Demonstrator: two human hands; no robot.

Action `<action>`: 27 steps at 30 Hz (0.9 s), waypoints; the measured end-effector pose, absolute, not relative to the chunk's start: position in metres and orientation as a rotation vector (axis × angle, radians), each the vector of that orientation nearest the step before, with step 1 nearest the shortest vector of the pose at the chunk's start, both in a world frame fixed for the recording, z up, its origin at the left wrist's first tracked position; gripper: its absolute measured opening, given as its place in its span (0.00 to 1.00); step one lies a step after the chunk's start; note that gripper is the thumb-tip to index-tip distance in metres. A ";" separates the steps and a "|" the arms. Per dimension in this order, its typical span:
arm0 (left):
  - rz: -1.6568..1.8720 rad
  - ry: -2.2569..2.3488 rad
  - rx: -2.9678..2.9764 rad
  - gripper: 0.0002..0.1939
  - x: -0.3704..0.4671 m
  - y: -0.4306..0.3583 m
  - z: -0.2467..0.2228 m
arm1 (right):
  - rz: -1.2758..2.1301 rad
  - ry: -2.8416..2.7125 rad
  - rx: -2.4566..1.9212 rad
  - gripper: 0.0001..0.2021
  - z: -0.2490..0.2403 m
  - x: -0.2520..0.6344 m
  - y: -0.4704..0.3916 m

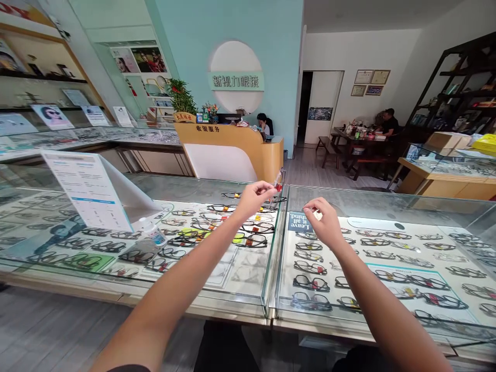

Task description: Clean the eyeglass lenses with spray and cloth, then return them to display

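Observation:
My left hand [258,197] is closed in a pinch on a pair of eyeglasses [280,178] with a red tag, held up above the glass counter. Below and beside it lie several dark-framed glasses [253,241] with orange and red tags, and a yellow-green pair among them. My right hand [324,219] hovers over the right-hand display case [337,204], its fingers curled together. A small pale spot shows between those fingers, but I cannot make out whether it is held.
A white folded sign [87,194] and a small white bottle [153,231] stand on the left case. Rows of glasses [312,283] fill both cases. Beyond are a wooden reception desk [220,137] with a person behind it, and another person [388,124] at a dark table.

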State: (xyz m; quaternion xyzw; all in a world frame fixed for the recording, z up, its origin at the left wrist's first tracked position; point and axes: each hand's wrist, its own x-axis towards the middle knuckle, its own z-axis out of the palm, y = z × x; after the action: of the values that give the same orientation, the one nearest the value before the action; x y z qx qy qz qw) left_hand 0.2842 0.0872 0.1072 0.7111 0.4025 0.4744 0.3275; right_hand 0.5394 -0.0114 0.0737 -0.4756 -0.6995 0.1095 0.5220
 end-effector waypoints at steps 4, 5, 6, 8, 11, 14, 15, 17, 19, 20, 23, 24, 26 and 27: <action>1.299 0.748 1.614 0.21 0.335 0.050 0.085 | 0.555 -1.610 -1.026 0.10 0.078 0.537 -0.012; 1.300 0.712 1.590 0.21 0.340 0.045 0.081 | 0.589 -1.592 -1.014 0.11 0.079 0.536 -0.012; 1.295 0.684 1.570 0.21 0.344 0.042 0.077 | 0.614 -1.575 -1.006 0.12 0.078 0.535 -0.012; 1.279 0.645 1.531 0.22 0.345 0.039 0.070 | 0.661 -1.554 -0.996 0.14 0.076 0.534 -0.011; 1.238 0.633 1.470 0.24 0.340 0.041 0.062 | 0.784 -1.546 -0.980 0.17 0.072 0.531 -0.009; 1.188 0.625 1.453 0.25 0.335 0.042 0.058 | 0.964 -1.496 -0.944 0.18 0.070 0.530 -0.008; 1.176 0.621 1.457 0.25 0.334 0.043 0.057 | 1.014 -1.476 -0.935 0.18 0.069 0.529 -0.008; 1.164 0.616 1.470 0.25 0.333 0.042 0.057 | 1.073 -1.447 -0.923 0.19 0.070 0.528 -0.009; 1.161 0.611 1.477 0.25 0.332 0.042 0.058 | 1.095 -1.431 -0.920 0.19 0.071 0.528 -0.010; 1.159 0.605 1.473 0.25 0.332 0.042 0.057 | 1.103 -1.429 -0.919 0.20 0.071 0.527 -0.010; 1.137 0.583 1.431 0.25 0.332 0.043 0.057 | 1.131 -1.436 -0.924 0.21 0.073 0.527 -0.010; 1.125 0.573 1.411 0.26 0.332 0.043 0.056 | 1.139 -1.438 -0.928 0.21 0.074 0.527 -0.011; 1.101 0.545 1.379 0.27 0.332 0.043 0.056 | 1.150 -1.435 -0.930 0.22 0.075 0.527 -0.011; 1.087 0.529 1.368 0.27 0.333 0.043 0.057 | 1.154 -1.433 -0.931 0.22 0.076 0.527 -0.011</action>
State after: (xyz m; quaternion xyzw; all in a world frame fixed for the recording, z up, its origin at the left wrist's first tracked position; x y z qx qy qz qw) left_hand 0.3326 0.0427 0.0565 0.5929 0.2294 0.4711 0.6115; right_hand 0.5269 -0.0110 0.0755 -0.3874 -0.5963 0.4801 0.5137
